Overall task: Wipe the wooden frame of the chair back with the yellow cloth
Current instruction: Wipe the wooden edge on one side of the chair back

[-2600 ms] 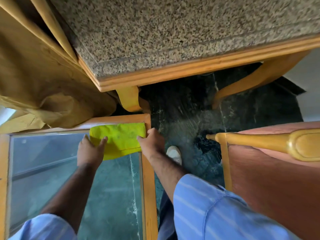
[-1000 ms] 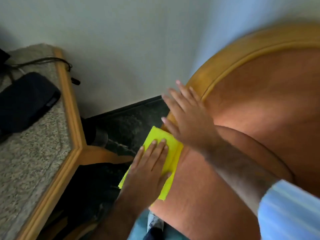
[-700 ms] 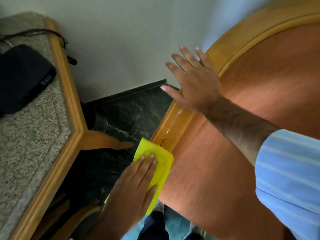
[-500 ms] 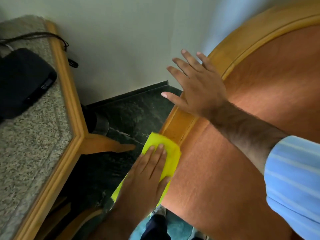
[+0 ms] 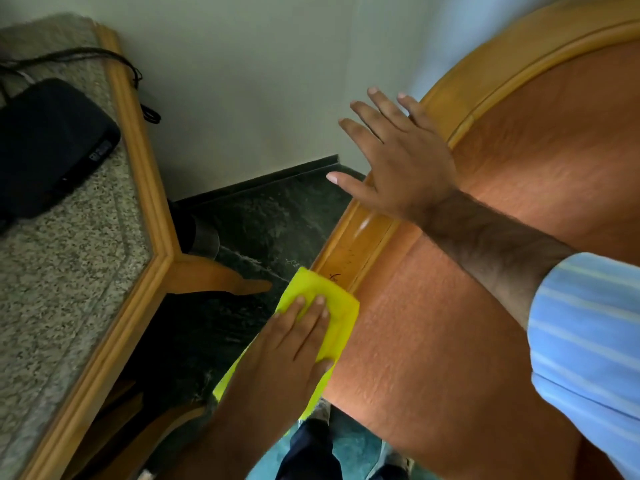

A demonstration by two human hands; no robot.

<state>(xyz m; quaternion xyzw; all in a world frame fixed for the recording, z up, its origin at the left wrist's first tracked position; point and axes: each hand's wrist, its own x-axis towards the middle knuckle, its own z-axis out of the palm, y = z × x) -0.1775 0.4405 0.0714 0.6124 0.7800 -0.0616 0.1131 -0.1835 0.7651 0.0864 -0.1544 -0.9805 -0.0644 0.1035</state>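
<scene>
The chair back fills the right half: orange-brown upholstery (image 5: 467, 323) edged by a curved light wooden frame (image 5: 356, 242). A folded yellow cloth (image 5: 337, 306) lies over the frame's lower left stretch. My left hand (image 5: 294, 344) presses flat on the cloth, fingers pointing up along the frame. My right hand (image 5: 401, 161) rests higher up on the frame with its fingers spread, holding nothing. A small dark mark shows on the wood just above the cloth.
A granite-topped table with a wooden rim (image 5: 138, 161) stands at the left, carrying a black device (image 5: 48, 147) and a cable (image 5: 104, 60). A white wall (image 5: 242, 81) is behind; dark marble floor (image 5: 263, 220) lies between table and chair.
Since 2.6 s ago the view and both hands moved from a glass-topped table to the chair back. In the last second the left hand has been sliding the cloth along the frame; the right hand moved up.
</scene>
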